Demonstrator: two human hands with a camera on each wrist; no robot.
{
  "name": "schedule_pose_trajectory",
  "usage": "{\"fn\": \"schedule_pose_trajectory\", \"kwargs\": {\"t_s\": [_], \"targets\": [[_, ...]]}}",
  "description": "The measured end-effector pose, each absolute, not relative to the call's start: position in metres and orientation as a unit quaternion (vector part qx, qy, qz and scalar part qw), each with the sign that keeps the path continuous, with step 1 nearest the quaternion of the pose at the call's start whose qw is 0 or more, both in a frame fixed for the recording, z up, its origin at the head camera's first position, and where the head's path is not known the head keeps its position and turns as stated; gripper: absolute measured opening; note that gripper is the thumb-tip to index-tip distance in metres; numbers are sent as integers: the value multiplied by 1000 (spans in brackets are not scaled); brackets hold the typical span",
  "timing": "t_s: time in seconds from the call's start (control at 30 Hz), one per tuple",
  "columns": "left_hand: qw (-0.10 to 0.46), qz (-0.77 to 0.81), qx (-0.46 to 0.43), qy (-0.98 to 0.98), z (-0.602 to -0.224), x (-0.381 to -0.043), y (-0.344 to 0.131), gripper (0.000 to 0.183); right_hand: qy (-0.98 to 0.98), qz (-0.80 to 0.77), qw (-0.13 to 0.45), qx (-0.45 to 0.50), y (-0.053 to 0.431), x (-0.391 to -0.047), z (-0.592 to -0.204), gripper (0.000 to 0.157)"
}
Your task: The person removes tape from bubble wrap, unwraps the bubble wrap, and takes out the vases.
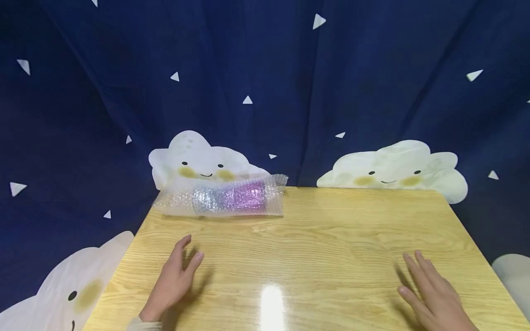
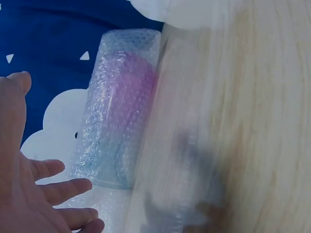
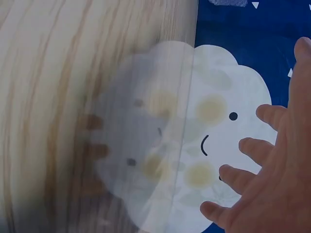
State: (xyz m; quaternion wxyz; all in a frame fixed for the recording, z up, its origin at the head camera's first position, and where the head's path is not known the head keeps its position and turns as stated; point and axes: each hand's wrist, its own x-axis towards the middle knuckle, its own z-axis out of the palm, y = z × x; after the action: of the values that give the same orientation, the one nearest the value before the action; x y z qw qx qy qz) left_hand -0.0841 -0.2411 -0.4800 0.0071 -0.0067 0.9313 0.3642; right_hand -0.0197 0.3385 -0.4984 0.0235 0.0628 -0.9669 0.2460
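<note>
A bubble-wrapped cylinder point(image 1: 229, 198), pinkish purple at one end and pale blue-grey at the other, lies on its side along the table's far edge, left of centre. The clear wrap extends past both ends, and what is inside shows only blurrily. Nearer the front, my left hand point(image 1: 171, 280) is over the table with thumb and fingers spread, apart from the bundle and holding nothing. In the left wrist view the wrapped bundle point(image 2: 119, 111) appears beyond the fingers. At the right side, my right hand point(image 1: 434, 294) hovers with straight fingers and nothing in it.
The wooden table point(image 1: 314, 248) has a glossy top with a bright light reflection point(image 1: 272, 308) near its front. Behind it hangs a dark blue curtain point(image 1: 265, 64) with white triangles and smiling clouds, reaching down to the far edge.
</note>
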Motion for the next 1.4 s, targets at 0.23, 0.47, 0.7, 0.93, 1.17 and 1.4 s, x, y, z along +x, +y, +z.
{"fn": "schedule_pose_trajectory", "kwargs": {"t_s": [0.23,0.47,0.7,0.93,1.17,1.4], "targets": [[15,398,-37,917,-480,-89,-238,71,-952,299,-9,63,330,-27,-494,71],[16,458,-52,887,-484,-90,-235,65,-944,326,-24,36,315,-33,-495,70],[15,585,-104,804,-485,-98,-231,66,-938,346,-14,36,303,-43,-498,66],[13,674,-149,723,-489,-109,-224,69,-937,347,22,44,296,-47,-505,63],[28,718,-175,673,-495,-118,-220,75,-932,359,41,44,290,-52,-508,59],[31,746,-194,636,-501,-126,-219,77,-937,346,25,28,281,-60,-505,57]]}}
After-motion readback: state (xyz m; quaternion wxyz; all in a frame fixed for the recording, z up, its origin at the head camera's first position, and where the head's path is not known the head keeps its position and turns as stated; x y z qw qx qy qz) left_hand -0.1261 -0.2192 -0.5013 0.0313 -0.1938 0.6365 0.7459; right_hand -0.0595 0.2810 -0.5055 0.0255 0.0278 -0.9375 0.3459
